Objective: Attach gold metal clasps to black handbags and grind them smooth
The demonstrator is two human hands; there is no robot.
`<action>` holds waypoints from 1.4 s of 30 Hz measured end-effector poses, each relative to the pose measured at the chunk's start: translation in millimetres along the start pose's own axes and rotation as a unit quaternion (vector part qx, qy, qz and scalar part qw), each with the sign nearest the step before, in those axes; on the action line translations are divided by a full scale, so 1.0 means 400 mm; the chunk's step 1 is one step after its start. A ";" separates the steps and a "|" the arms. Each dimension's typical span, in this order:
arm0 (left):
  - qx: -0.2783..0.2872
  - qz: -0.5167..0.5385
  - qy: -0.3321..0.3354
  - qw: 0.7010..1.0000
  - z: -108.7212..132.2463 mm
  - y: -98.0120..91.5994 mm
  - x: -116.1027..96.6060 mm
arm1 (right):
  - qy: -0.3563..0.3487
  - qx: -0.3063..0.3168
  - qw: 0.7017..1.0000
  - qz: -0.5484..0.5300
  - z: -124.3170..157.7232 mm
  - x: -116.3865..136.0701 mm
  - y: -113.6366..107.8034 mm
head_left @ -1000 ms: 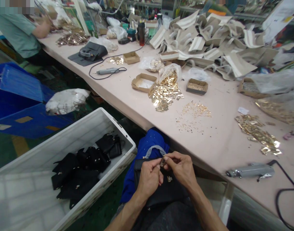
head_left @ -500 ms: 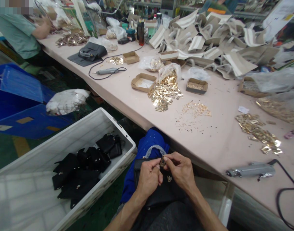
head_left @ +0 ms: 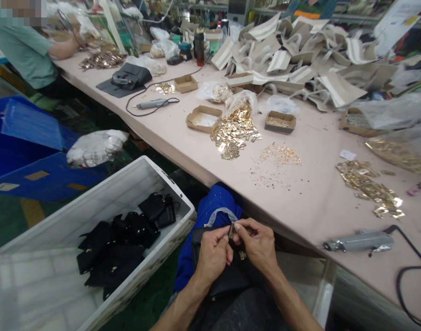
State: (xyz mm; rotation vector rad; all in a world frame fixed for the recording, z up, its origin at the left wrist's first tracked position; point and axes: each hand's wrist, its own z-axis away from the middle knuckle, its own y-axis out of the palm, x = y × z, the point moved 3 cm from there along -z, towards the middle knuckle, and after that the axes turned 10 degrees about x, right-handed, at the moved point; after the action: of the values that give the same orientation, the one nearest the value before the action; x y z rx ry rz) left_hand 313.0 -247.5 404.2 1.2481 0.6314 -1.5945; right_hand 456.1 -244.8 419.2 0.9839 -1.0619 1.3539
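A black handbag (head_left: 227, 280) lies on my lap, its handle (head_left: 220, 212) wrapped in clear plastic. Above the bag, my right hand (head_left: 260, 243) pinches a small gold metal plate (head_left: 232, 230) between thumb and fingers. My left hand (head_left: 213, 253) is closed beside it, its fingertips meeting the plate's left side. Whether the left fingers hold anything more is hidden. Another small gold fitting (head_left: 242, 255) shows on the bag just under my right fingers.
A white bin (head_left: 34, 248) with black bags stands at left. On the table lie loose gold plates (head_left: 236, 133), tiny screws (head_left: 282, 154), more gold pieces (head_left: 369, 186), a corded electric screwdriver (head_left: 358, 242) and stacked beige bag parts (head_left: 300, 59). A co-worker (head_left: 27, 50) is at far left.
The gold plate has turned slightly between my fingers. Both hands stay in nearly the same place over the bag, and the view has shifted a little.
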 end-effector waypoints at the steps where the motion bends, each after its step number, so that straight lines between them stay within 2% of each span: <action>1: -0.002 0.001 -0.003 1.000 0.001 0.000 0.001 | 0.009 0.001 1.000 -0.015 0.000 -0.004 0.000; 5: 0.001 -0.006 -0.007 1.000 0.004 -0.001 -0.001 | 0.015 0.001 1.000 -0.019 0.001 -0.016 -0.002; 16: 0.006 -0.009 0.000 1.000 0.003 0.006 -0.012 | -0.046 -0.028 0.996 0.065 0.008 -0.019 0.005; 23: 0.005 -0.002 0.005 1.000 0.004 0.010 -0.010 | -0.049 -0.046 0.994 0.083 0.017 -0.020 0.011; 27: 0.000 0.004 0.018 1.000 0.003 0.015 -0.012 | -0.048 -0.035 0.995 0.082 0.013 -0.012 0.002; 34: -0.013 -0.009 0.017 1.000 0.003 0.017 -0.017 | 0.035 0.085 0.992 -0.084 -0.028 -0.032 -0.040; 42: -0.016 0.006 0.024 1.000 0.003 0.019 -0.010 | 0.123 0.136 0.952 -0.247 -0.046 -0.051 -0.037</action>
State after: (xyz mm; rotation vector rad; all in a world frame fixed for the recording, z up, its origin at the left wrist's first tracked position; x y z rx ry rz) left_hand 319.2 -249.8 409.5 1.2685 0.6754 -1.5428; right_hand 472.3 -232.2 395.7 1.1539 -0.4050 1.1766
